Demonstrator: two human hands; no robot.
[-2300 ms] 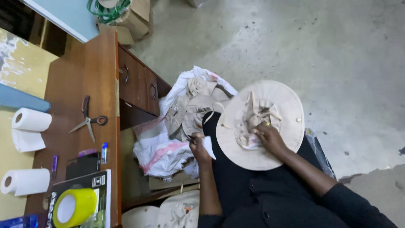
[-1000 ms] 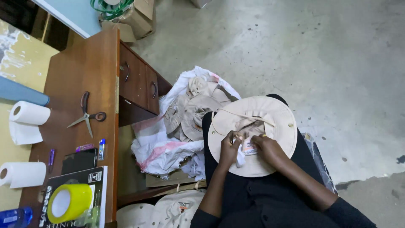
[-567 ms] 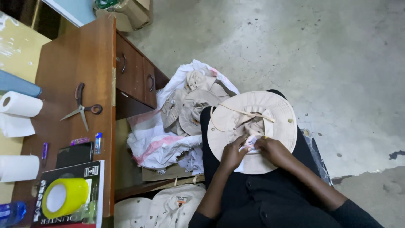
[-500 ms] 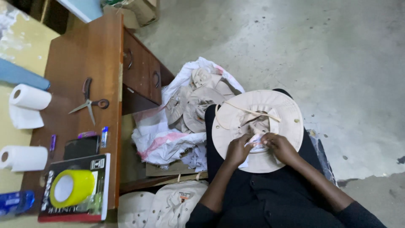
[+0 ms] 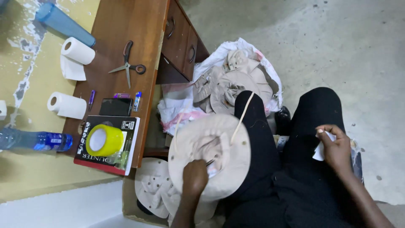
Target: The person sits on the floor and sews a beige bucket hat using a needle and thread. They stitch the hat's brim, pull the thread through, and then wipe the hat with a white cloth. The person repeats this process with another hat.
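Note:
My left hand (image 5: 195,176) grips a beige wide-brimmed hat (image 5: 211,155) by the inside of its crown, holding it upside down over my left thigh; the hat's cord (image 5: 241,117) trails across my black trousers. My right hand (image 5: 335,148) rests on my right knee, pinching a small white piece of paper or fabric (image 5: 319,151). The two hands are well apart.
A white bag of beige hats (image 5: 236,80) lies on the concrete floor ahead. A cardboard box with more hats (image 5: 154,190) sits below the wooden desk (image 5: 126,38), which carries scissors (image 5: 128,66), paper rolls (image 5: 76,51), a phone (image 5: 115,107), yellow tape (image 5: 104,141) on a book and a water bottle (image 5: 36,141).
Both hands were together at the hat's crown. Now my right hand has pulled away to my right knee with the white piece, and my left hand has swung the hat left.

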